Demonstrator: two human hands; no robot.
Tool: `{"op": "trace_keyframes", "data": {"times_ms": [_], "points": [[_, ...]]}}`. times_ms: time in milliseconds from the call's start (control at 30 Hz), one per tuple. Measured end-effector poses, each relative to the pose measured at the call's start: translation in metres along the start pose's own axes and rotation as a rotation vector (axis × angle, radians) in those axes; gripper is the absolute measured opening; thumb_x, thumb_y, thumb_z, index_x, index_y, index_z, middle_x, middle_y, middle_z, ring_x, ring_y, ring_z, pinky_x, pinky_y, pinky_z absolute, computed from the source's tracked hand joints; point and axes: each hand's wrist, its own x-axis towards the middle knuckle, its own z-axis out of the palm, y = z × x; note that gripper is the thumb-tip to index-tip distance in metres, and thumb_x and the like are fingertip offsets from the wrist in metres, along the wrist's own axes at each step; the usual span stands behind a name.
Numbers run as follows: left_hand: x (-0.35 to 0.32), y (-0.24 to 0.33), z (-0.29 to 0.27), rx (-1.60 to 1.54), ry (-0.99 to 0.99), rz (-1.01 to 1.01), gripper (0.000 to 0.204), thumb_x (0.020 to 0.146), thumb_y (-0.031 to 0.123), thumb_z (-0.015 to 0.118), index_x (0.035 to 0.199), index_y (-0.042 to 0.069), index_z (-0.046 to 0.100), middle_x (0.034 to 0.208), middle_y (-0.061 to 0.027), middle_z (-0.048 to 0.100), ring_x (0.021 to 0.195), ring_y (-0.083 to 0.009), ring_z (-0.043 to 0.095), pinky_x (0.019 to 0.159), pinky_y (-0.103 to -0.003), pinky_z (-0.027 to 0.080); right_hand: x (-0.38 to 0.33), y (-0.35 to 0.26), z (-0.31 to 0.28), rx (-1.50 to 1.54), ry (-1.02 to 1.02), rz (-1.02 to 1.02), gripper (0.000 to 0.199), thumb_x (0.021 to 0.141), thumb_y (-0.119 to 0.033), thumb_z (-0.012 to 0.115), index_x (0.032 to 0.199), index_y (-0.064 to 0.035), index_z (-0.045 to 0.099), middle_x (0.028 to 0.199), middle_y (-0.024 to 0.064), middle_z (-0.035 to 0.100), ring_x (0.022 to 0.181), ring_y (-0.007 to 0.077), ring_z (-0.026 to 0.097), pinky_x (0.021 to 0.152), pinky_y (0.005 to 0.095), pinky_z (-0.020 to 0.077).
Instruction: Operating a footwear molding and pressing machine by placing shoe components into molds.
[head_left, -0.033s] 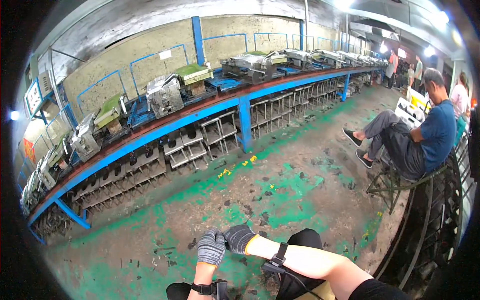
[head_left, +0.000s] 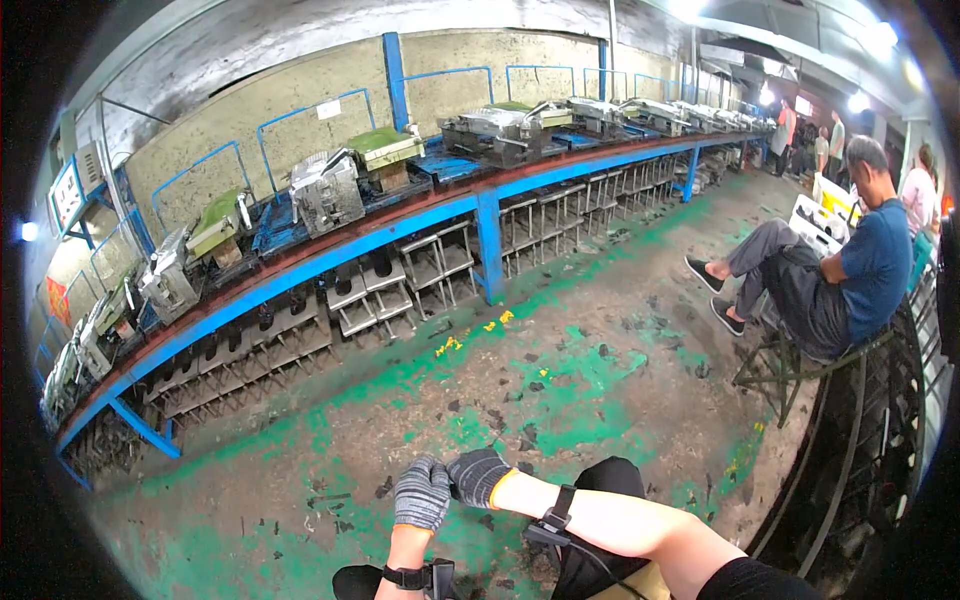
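My left hand (head_left: 422,492) and my right hand (head_left: 480,478) are held together in front of my knees, both in grey striped knit gloves with orange cuffs. Their fingers are curled in, and the two hands touch at the knuckles. Backs of the gloves face up, so whatever may lie inside the fingers is hidden. A black strap with a small device (head_left: 550,530) circles my right forearm, and another strap (head_left: 405,577) is on my left wrist. Both hands are over the worn green floor (head_left: 400,530), apart from the machine line.
A long blue-framed bench line (head_left: 300,262) carries metal moulds (head_left: 326,192) with green-topped lids (head_left: 385,148). Metal racks (head_left: 375,300) stand beneath it. To the right, a person (head_left: 870,260) sits on a folding stool (head_left: 790,375). Black scraps litter the floor. Other people stand far back.
The moulds and blue rails along the bench have shifted very slightly to the left. My hands have not moved.
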Motion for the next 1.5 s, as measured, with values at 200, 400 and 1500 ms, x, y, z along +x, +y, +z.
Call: {"op": "trace_keyframes", "data": {"times_ms": [200,400,1500], "points": [[0.000,0.004,-0.001,0.030,0.023,0.006,0.027,0.094,0.022,0.059,0.096,-0.004,0.067,0.092,-0.0294,0.067,0.089,-0.0461,0.065,0.079,-0.050,0.052,0.001,0.004,0.006,-0.035,0.036,-0.024,0.020,0.081,-0.021,0.061,0.092,-0.0090,0.073,0.089,0.0172,0.073,0.085,0.0357,0.072,0.070,0.0494,0.0560],[0.002,0.010,-0.006,0.048,-0.053,-0.029,0.031,0.094,0.023,0.058,0.103,-0.005,0.068,0.096,-0.0301,0.067,0.092,-0.0461,0.066,0.082,-0.049,0.053,0.004,0.008,0.013,-0.042,0.065,-0.037,0.017,0.080,-0.021,0.062,0.089,-0.0097,0.072,0.087,0.0159,0.073,0.083,0.0353,0.071,0.068,0.0497,0.0557],[0.002,0.006,-0.003,0.098,-0.015,0.000,0.025,0.093,0.020,0.059,0.097,-0.003,0.068,0.092,-0.0283,0.068,0.088,-0.0457,0.066,0.078,-0.050,0.053,0.001,0.002,0.003,-0.042,0.003,-0.010,0.021,0.083,-0.021,0.059,0.096,-0.0108,0.072,0.093,0.0157,0.074,0.089,0.0350,0.072,0.073,0.0499,0.0562]]}}
